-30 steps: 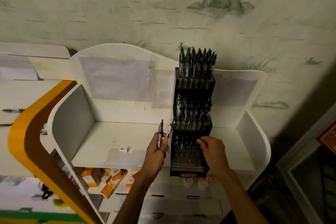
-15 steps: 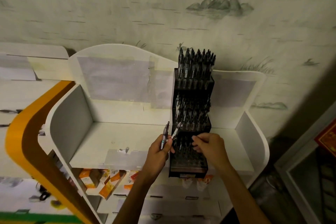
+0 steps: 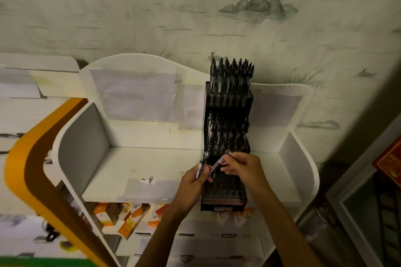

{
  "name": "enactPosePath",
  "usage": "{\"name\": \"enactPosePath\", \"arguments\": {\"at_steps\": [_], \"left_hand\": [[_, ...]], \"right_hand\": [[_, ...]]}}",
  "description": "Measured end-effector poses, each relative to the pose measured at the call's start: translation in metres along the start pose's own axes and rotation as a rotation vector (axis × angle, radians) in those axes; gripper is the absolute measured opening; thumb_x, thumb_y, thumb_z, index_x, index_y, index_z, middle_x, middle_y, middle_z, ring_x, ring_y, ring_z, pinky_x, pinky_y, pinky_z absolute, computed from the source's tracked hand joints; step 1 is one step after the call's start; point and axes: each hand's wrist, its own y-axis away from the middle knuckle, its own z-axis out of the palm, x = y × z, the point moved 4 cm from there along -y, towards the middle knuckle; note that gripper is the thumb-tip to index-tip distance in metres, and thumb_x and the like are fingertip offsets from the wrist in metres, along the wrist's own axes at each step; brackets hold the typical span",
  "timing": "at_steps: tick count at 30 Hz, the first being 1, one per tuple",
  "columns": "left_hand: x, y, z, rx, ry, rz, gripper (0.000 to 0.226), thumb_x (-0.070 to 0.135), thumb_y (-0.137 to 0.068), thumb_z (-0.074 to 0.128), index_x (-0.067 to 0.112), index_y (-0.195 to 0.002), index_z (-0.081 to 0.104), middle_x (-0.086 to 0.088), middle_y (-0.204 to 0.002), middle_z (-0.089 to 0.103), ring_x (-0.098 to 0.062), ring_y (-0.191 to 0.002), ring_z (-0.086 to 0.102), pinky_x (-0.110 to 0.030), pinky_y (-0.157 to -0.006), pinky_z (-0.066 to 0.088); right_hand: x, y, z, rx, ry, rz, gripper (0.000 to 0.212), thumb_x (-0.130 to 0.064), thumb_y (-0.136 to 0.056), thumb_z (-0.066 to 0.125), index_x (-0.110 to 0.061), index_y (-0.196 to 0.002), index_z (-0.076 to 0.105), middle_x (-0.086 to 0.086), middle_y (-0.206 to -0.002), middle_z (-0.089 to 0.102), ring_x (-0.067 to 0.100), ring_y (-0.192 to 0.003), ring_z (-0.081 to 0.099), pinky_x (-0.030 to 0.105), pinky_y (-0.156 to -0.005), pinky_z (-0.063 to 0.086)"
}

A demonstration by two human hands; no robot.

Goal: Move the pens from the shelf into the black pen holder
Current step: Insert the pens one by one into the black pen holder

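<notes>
A tall black tiered pen holder (image 3: 225, 198) stands on the white shelf (image 3: 152, 171), right of centre. Its upper two tiers are packed with dark pens (image 3: 230, 78); the lowest tier shows mostly open holes. My left hand (image 3: 192, 184) grips two pens: one (image 3: 200, 166) stands upright, the other (image 3: 219, 161) leans right. My right hand (image 3: 243, 168) pinches the upper end of the leaning pen, just above the holder's lowest tier.
The shelf has curved white side walls (image 3: 303, 171) and a back panel with taped paper (image 3: 134, 95). Below it lie orange and white packets (image 3: 128, 217) and drawers. An orange and brown curved panel (image 3: 36, 154) stands to the left. A dark cabinet is at the right.
My right hand rose from the lowest tier and took hold of the leaning pen. My left hand moved slightly right and down, toward the holder.
</notes>
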Motion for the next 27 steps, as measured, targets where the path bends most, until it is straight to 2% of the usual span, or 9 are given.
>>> {"name": "enactPosePath", "arguments": {"at_steps": [4,7,13,16,18,20,22,24,27], "left_hand": [[-0.005,0.001,-0.009,0.073,-0.032,-0.002,0.030,0.034,-0.105,0.042,0.024,-0.101,0.069,0.011,-0.074,0.064,0.003,-0.055,0.052,-0.011,-0.052,0.037],[-0.007,0.001,-0.015,0.106,-0.066,0.008,0.029,0.033,-0.105,0.043,0.020,-0.101,0.068,0.006,-0.074,0.060,0.000,-0.058,0.050,-0.011,-0.053,0.040],[-0.010,0.004,-0.020,0.146,-0.101,-0.018,0.026,0.029,-0.105,0.045,0.008,-0.103,0.060,0.000,-0.077,0.056,-0.015,-0.077,0.052,-0.007,-0.060,0.043],[-0.012,0.007,-0.020,0.148,-0.103,-0.030,0.030,0.033,-0.106,0.040,0.011,-0.106,0.060,0.000,-0.081,0.058,-0.014,-0.080,0.054,-0.016,-0.066,0.042],[-0.010,0.009,-0.020,0.147,-0.099,-0.014,0.030,0.034,-0.106,0.040,0.012,-0.107,0.060,0.003,-0.082,0.058,-0.012,-0.079,0.054,-0.013,-0.063,0.042],[-0.007,0.011,-0.019,0.146,-0.086,0.010,0.028,0.035,-0.105,0.041,0.013,-0.108,0.059,0.005,-0.079,0.057,-0.009,-0.075,0.052,-0.010,-0.060,0.043],[-0.005,0.012,-0.020,0.154,-0.088,0.030,0.026,0.036,-0.104,0.043,0.018,-0.109,0.061,0.008,-0.077,0.058,-0.007,-0.072,0.053,-0.010,-0.061,0.044],[-0.006,0.012,-0.021,0.170,-0.102,0.045,0.024,0.039,-0.104,0.043,0.025,-0.108,0.063,0.010,-0.079,0.061,-0.005,-0.070,0.055,-0.013,-0.064,0.044],[-0.010,0.012,-0.022,0.185,-0.102,0.048,0.021,0.043,-0.103,0.042,0.035,-0.107,0.061,0.016,-0.094,0.065,-0.002,-0.083,0.059,-0.018,-0.073,0.046]], "right_hand": [[-0.001,-0.004,-0.011,0.087,0.000,-0.033,0.013,-0.017,-0.092,0.065,-0.007,-0.098,0.072,0.005,-0.085,0.076,0.022,-0.078,0.074,0.029,-0.073,0.060],[-0.002,-0.007,-0.022,0.139,0.034,-0.066,0.010,-0.015,-0.092,0.065,-0.009,-0.094,0.072,0.004,-0.084,0.075,0.021,-0.077,0.074,0.030,-0.073,0.060],[-0.003,-0.006,-0.044,0.229,0.440,-0.217,0.008,-0.017,-0.091,0.067,-0.019,-0.083,0.070,-0.007,-0.075,0.071,0.005,-0.070,0.068,0.020,-0.070,0.055],[0.001,-0.006,-0.047,0.264,0.600,-0.306,0.012,-0.017,-0.091,0.068,-0.016,-0.079,0.069,-0.004,-0.069,0.068,0.008,-0.066,0.064,0.024,-0.066,0.051],[0.004,-0.007,-0.046,0.275,0.659,-0.330,0.013,-0.018,-0.091,0.067,-0.014,-0.079,0.069,-0.003,-0.068,0.066,0.009,-0.064,0.061,0.025,-0.064,0.050],[0.007,-0.007,-0.046,0.283,0.691,-0.339,0.015,-0.018,-0.092,0.066,-0.016,-0.077,0.066,-0.005,-0.066,0.063,0.006,-0.062,0.058,0.021,-0.061,0.045],[0.010,-0.006,-0.046,0.283,0.702,-0.343,0.017,-0.018,-0.092,0.066,-0.018,-0.075,0.064,-0.008,-0.063,0.060,0.003,-0.060,0.056,0.016,-0.059,0.040],[0.013,-0.005,-0.046,0.286,0.694,-0.338,0.017,-0.018,-0.092,0.066,-0.017,-0.075,0.066,-0.008,-0.063,0.061,0.003,-0.061,0.057,0.019,-0.059,0.042],[0.020,-0.004,-0.047,0.288,0.687,-0.320,0.016,-0.018,-0.092,0.066,-0.016,-0.077,0.068,-0.009,-0.062,0.061,0.001,-0.059,0.057,0.018,-0.057,0.041]]}}
